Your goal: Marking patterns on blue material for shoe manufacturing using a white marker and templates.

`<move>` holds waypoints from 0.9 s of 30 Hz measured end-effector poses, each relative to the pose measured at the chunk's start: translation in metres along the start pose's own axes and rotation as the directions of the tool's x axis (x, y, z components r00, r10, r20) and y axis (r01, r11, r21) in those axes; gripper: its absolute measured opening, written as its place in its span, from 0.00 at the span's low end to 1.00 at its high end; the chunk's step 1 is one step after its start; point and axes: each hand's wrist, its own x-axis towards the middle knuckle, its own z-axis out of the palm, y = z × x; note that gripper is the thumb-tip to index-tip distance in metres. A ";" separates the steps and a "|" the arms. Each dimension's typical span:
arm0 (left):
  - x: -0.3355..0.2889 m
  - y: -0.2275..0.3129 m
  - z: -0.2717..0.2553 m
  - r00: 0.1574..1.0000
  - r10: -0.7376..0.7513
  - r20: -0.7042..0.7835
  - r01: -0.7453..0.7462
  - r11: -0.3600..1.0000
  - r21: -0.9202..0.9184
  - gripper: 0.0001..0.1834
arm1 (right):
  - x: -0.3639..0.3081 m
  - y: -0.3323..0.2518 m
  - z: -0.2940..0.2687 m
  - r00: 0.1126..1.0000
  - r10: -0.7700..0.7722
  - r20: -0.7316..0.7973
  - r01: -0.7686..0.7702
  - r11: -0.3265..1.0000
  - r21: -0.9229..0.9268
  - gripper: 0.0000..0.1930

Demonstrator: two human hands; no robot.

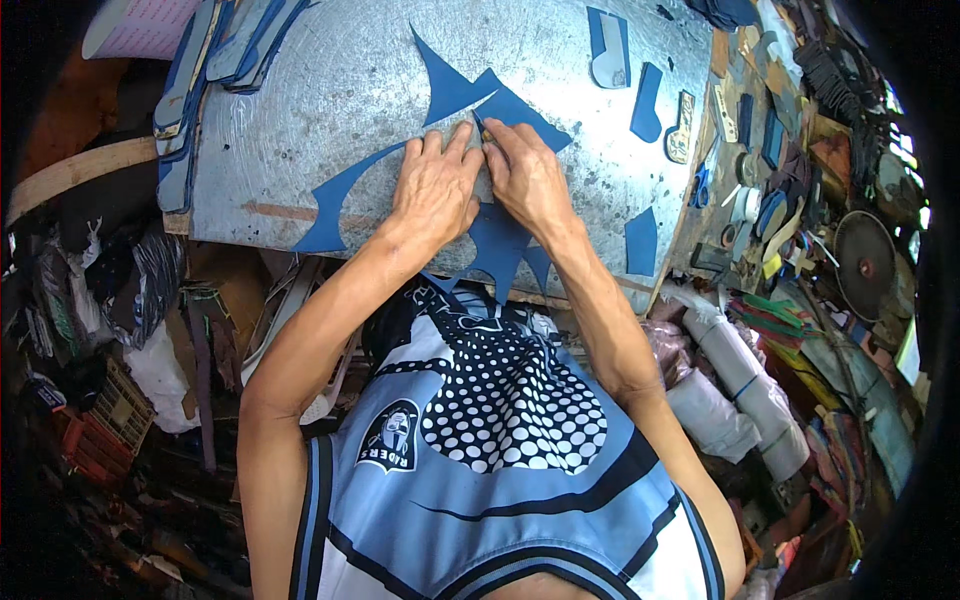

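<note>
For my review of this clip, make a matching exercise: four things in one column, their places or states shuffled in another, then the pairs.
Things
1. Left hand
2. Right hand
3. Blue scissors
4. Stacked blue pieces

Places or states
A. On the left side of the metal-topped table
B. Gripping a small pointed tool
C. Lying toward the table's right side
D. Palm down, fingers outstretched

Right pairs: 1-D, 2-B, 3-C, 4-A
</note>
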 end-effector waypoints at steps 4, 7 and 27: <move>0.001 0.001 -0.001 1.000 0.012 0.028 -0.012 1.000 -0.020 0.32 | 0.000 0.004 -0.001 0.999 -0.035 -0.013 0.035 0.999 0.024 0.13; 0.001 -0.001 0.002 0.999 0.041 -0.010 -0.041 0.999 -0.020 0.32 | -0.013 0.003 -0.001 0.999 -0.024 -0.037 0.026 0.998 0.050 0.12; 0.003 -0.003 0.001 0.998 0.067 0.001 -0.067 0.998 0.021 0.29 | -0.122 -0.025 -0.002 0.957 0.280 -0.080 -0.271 0.957 0.104 0.13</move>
